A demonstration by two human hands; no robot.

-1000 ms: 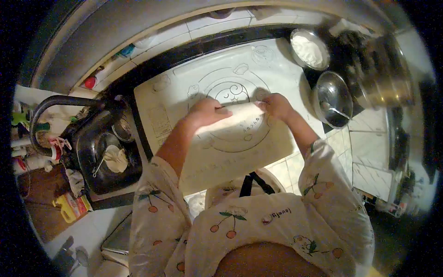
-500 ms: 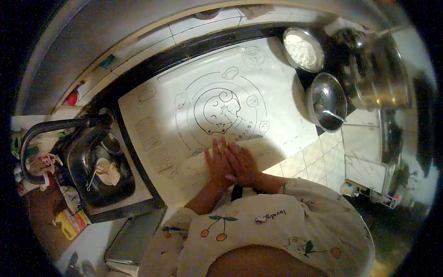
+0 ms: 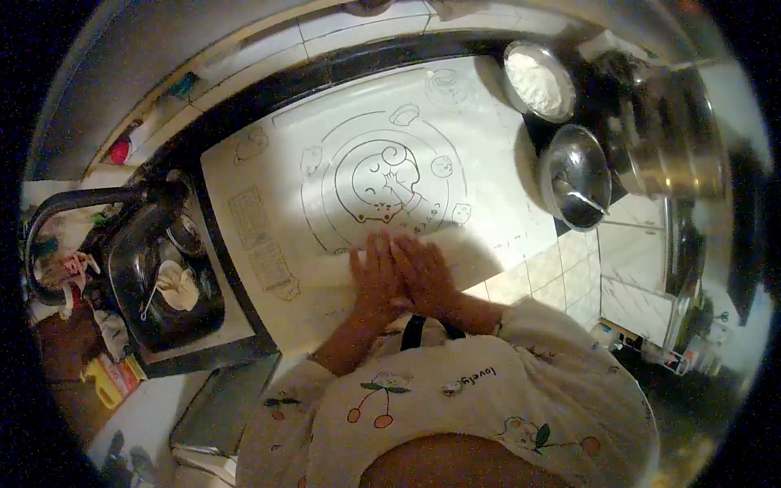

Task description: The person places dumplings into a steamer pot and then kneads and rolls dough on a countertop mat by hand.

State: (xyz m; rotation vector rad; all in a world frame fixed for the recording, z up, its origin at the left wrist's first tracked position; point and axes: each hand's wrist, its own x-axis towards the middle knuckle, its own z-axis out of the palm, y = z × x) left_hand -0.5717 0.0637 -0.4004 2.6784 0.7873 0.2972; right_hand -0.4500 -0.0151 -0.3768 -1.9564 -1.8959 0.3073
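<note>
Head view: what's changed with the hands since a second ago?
The left hand and right hand, then apart and holding up a pale roll, have come toward the near edge of the mat and now lie flat side by side. The pale roll is no longer held up; where it lies is hard to make out. The bowl of white powder and the bowl next to it stayed put.

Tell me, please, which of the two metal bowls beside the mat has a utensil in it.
The nearer bowl, lower in the picture, has a light-handled utensil inside; the farther bowl holds white powder and shows no utensil.
</note>
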